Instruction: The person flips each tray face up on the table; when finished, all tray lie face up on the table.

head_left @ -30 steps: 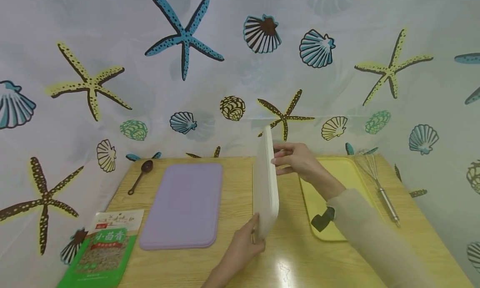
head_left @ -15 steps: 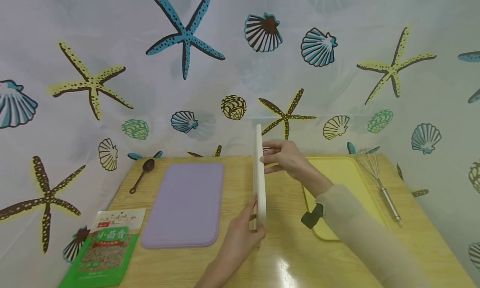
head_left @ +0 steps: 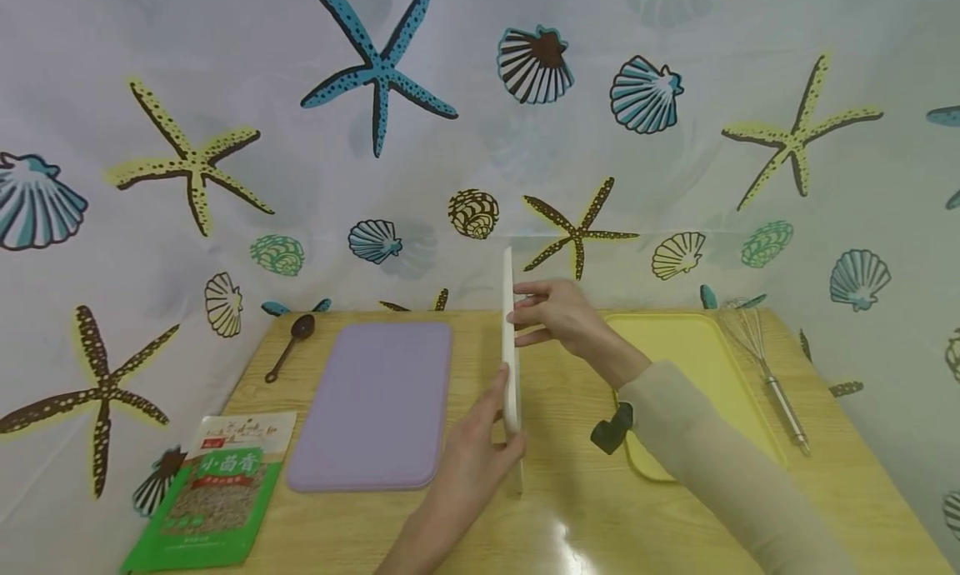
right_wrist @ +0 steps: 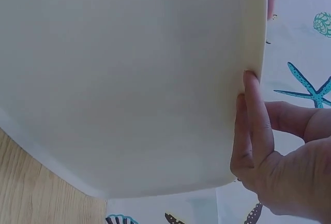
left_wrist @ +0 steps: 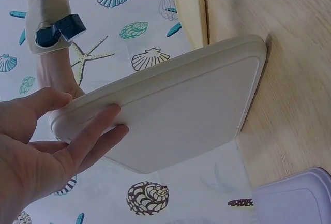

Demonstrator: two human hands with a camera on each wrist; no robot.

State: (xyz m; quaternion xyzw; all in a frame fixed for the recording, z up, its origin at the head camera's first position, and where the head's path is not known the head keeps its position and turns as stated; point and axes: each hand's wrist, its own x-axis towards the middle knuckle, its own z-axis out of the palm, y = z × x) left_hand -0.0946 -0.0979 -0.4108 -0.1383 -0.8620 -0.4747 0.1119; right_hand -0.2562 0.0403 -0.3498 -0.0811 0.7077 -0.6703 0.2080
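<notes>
A white tray (head_left: 512, 396) stands on edge in the middle of the table, nearly edge-on to the head view. My left hand (head_left: 467, 458) grips its near upper edge, thumb on one side and fingers on the other. My right hand (head_left: 558, 315) pinches the edge farther back, its thumb and fingers on opposite sides. In the left wrist view the tray's flat face (left_wrist: 181, 115) shows, its lower edge apparently touching the wood. Its other face (right_wrist: 129, 89), with a shallow raised rim, fills the right wrist view.
A purple tray (head_left: 375, 408) lies to the left, with a brown spoon (head_left: 302, 328) and a green seasoning packet (head_left: 221, 492) beyond it. On the right are a yellow tray (head_left: 667, 367) and a whisk (head_left: 783, 404). A shell-print curtain (head_left: 450, 158) hangs behind the wooden table (head_left: 570, 508).
The white tray has shifted left and turned from a slant to nearly edge-on in the head view. Both hands have moved left with it, keeping their hold.
</notes>
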